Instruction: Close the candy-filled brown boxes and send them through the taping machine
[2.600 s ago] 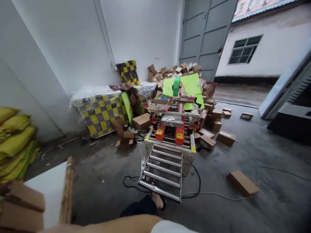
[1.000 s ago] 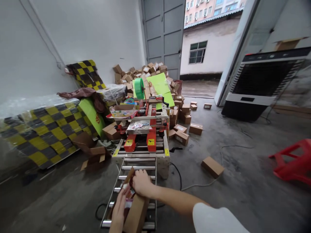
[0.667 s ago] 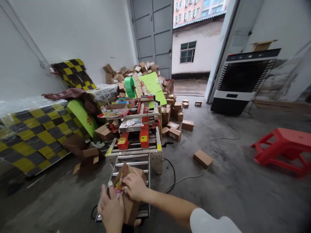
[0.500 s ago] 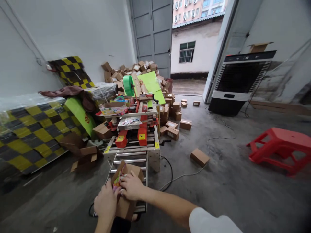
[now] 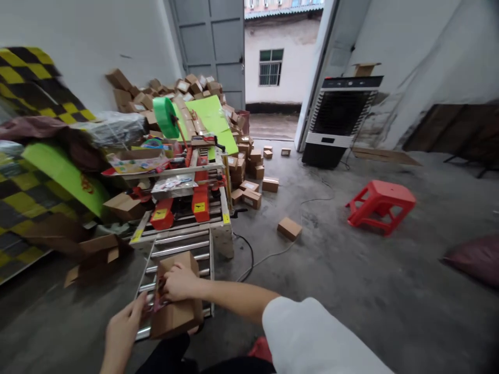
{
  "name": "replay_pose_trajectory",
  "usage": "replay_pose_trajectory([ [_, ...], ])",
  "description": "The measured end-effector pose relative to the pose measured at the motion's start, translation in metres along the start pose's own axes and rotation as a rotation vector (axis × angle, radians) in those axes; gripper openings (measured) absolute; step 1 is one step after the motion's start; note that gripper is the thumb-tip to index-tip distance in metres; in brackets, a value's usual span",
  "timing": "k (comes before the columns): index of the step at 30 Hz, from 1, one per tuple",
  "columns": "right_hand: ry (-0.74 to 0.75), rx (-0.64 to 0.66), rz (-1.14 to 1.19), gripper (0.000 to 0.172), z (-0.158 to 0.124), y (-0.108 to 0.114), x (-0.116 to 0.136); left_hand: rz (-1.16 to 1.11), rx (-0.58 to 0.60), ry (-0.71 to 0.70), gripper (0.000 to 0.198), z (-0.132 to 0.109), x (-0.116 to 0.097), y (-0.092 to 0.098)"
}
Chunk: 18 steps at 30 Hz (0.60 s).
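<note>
A small brown cardboard box (image 5: 177, 318) sits on the metal rollers (image 5: 179, 248), its top partly open. A pink and red packet (image 5: 159, 300) shows at the opening along its left side, largely covered by my fingers. My right hand (image 5: 181, 283) reaches over the box from the right, fingers curled down onto the packet. My left hand (image 5: 123, 323) is at the box's left side, fingers stretched toward the opening; the fingertips are blurred, and contact with the box is unclear.
Beyond the rollers stands a box-taping machine (image 5: 200, 200) with a green tape roll (image 5: 165, 117). Many cartons (image 5: 191, 85) are heaped behind it. One loose carton (image 5: 289, 228) lies on the floor, right of a cable. A red stool (image 5: 382, 205) and an air cooler (image 5: 339, 122) stand farther right.
The view has swung right and down. My left hand has moved away from my right hand to the box's left side. My right hand stays on the packet at the opening.
</note>
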State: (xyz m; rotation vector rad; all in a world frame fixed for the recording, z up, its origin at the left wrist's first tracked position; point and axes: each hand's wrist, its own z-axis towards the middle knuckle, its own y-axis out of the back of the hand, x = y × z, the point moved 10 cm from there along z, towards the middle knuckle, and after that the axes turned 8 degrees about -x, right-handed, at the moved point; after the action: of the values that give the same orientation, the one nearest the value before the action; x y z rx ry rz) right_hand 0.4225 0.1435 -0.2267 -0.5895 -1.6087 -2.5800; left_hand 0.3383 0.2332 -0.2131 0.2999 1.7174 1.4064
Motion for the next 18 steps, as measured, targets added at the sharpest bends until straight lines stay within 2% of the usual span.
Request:
replay_pose_trajectory([
  [3, -0.050, -0.052, 0.020, 0.019, -0.001, -0.003, -0.003, -0.259, -0.047, 0.085, 0.056, 0.014, 0.005, -0.019],
  [5, -0.123, -0.178, 0.124, 0.013, -0.008, 0.007, -0.009, -0.371, -0.015, 0.192, 0.065, 0.013, 0.010, -0.037],
  [6, -0.211, -0.274, 0.199, 0.015, -0.014, 0.016, -0.017, -0.387, 0.012, 0.221, 0.068, 0.011, 0.011, -0.045],
  [8, -0.458, -0.468, 0.340, 0.028, -0.034, 0.030, -0.041, -0.389, 0.079, 0.202, 0.071, 0.007, 0.005, -0.058],
  [10, -0.626, -0.538, 0.385, 0.045, -0.049, 0.037, -0.052, -0.422, 0.112, 0.141, 0.073, 0.004, -0.005, -0.063],
  [12, -0.575, -0.465, 0.337, 0.055, -0.044, 0.043, -0.043, -0.481, 0.090, 0.108, 0.077, 0.003, -0.014, -0.064],
  [16, -0.299, -0.191, 0.149, 0.070, -0.020, 0.049, -0.012, -0.568, 0.054, 0.112, 0.073, -0.002, -0.025, -0.071],
  [18, -0.284, -0.100, 0.144, 0.079, -0.020, 0.045, -0.007, -0.623, 0.070, 0.103, 0.075, -0.004, -0.027, -0.077],
])
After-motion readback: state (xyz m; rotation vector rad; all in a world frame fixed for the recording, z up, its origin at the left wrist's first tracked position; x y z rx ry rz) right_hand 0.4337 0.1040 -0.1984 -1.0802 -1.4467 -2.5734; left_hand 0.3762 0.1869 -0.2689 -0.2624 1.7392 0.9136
